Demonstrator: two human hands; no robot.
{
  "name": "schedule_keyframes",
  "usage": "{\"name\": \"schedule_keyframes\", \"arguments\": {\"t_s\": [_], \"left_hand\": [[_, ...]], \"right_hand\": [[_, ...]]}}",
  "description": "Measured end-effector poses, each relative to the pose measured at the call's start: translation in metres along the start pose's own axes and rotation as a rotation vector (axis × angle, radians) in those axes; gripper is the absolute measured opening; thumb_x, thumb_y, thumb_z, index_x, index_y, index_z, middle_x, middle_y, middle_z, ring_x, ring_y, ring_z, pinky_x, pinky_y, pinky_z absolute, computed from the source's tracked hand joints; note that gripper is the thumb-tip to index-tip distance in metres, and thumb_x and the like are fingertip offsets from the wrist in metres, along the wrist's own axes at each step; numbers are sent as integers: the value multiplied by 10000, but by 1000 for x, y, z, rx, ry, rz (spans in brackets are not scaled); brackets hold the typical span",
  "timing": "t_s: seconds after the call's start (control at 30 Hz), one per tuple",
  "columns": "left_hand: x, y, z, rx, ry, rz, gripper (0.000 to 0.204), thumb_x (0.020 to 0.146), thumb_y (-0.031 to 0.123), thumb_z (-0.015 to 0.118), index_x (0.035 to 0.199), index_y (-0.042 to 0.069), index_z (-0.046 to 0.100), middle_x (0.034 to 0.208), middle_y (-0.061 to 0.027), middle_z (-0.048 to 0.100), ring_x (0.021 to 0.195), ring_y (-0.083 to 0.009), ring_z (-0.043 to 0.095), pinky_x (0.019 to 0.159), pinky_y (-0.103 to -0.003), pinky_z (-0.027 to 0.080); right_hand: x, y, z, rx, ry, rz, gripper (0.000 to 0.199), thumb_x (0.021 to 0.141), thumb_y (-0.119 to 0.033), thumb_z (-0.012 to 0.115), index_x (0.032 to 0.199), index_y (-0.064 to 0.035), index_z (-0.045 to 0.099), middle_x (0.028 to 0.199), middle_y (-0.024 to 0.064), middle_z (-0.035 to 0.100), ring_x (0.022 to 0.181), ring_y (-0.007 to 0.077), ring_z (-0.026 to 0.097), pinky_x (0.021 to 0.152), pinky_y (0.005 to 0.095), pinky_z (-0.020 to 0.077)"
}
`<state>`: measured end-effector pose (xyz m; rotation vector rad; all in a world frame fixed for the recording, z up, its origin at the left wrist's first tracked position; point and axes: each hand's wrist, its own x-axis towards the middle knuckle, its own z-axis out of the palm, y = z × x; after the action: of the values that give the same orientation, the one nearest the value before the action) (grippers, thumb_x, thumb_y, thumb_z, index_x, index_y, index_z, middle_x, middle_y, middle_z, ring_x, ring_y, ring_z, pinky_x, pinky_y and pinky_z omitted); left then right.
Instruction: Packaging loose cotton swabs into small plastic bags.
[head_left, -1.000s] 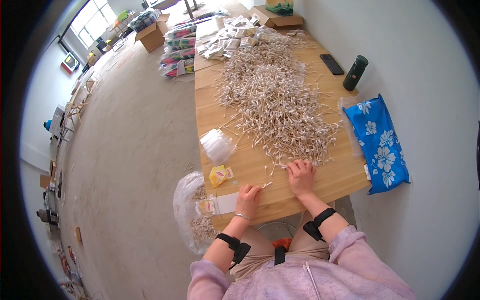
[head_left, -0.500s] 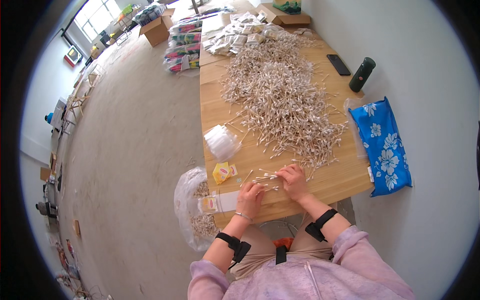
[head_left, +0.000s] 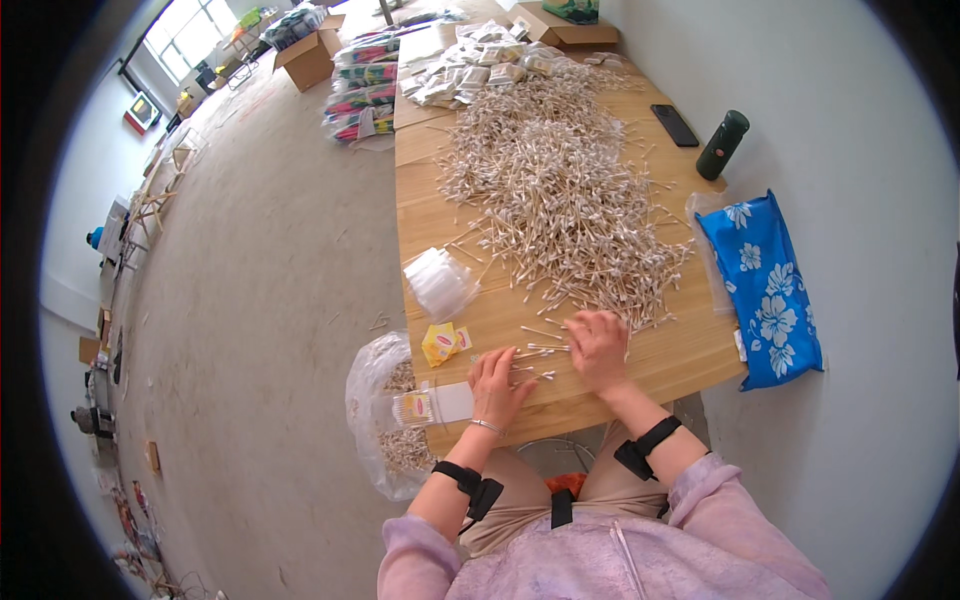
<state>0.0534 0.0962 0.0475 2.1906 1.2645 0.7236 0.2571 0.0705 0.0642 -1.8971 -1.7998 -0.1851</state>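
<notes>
A large heap of cotton swabs (head_left: 560, 190) covers the middle of the wooden table, with a few loose swabs (head_left: 540, 349) between my hands. My left hand (head_left: 493, 388) rests on the tabletop, its fingers apart over several swabs whose white tips stick out to the right. At the near edge of the heap is my right hand (head_left: 598, 350), fingers loosely bent and spread; what lies beneath them is hidden. Left of my left hand are a white card strip (head_left: 456, 402) and a small clear packet of swabs (head_left: 412, 407) at the table's edge.
Clear plastic sleeves (head_left: 440, 284) and yellow labels (head_left: 440, 344) lie at the left edge. Below hangs a clear bag (head_left: 365, 400) with swabs inside. On the right are a phone (head_left: 675, 125), a dark green bottle (head_left: 722, 146) and a blue flowered pack (head_left: 765, 290). Filled packets (head_left: 485, 62) are piled far back.
My right hand has shifted slightly right and its fingers have loosened from the loose swabs toward the heap. My left hand's fingers have uncurled and spread.
</notes>
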Motion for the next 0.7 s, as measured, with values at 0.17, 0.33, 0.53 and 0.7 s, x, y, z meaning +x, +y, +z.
{"name": "schedule_keyframes", "arguments": {"t_s": [0.17, 0.33, 0.53, 0.7], "left_hand": [[-7, -1, 0, 34, 97, -68, 655, 658, 172, 800, 1243, 68, 525, 1193, -108, 548, 1166, -326, 439, 1023, -417, 330], [-11, -10, 2, -3, 100, -70, 549, 668, 156, 789, 1167, 86, 571, 1198, -100, 542, 1165, -312, 449, 1012, -423, 338], [-7, -13, 2, -77, 161, -23, 243, 689, 101, 758, 912, 78, 664, 1042, -70, 625, 1062, -289, 522, 946, -399, 400], [-5, -17, -2, -126, 205, 14, 109, 704, 66, 731, 801, 65, 681, 903, -63, 665, 929, -267, 587, 873, -371, 445]], "right_hand": [[-4, -16, 10, 111, -186, -10, 446, 757, -209, 688, 1186, -131, 594, 1111, 7, 543, 1095, 222, 454, 945, 393, 342], [-2, -29, 14, 143, -212, -28, 455, 764, -209, 686, 1204, -143, 589, 1097, 6, 547, 1074, 224, 464, 911, 377, 363], [-11, -18, 32, 288, -175, -56, 200, 768, -170, 671, 966, -151, 694, 962, -6, 590, 975, 210, 513, 839, 384, 401], [-17, -2, 22, 330, 4, 5, 96, 761, -107, 689, 856, -110, 708, 830, 30, 597, 851, 245, 538, 771, 353, 437]]}}
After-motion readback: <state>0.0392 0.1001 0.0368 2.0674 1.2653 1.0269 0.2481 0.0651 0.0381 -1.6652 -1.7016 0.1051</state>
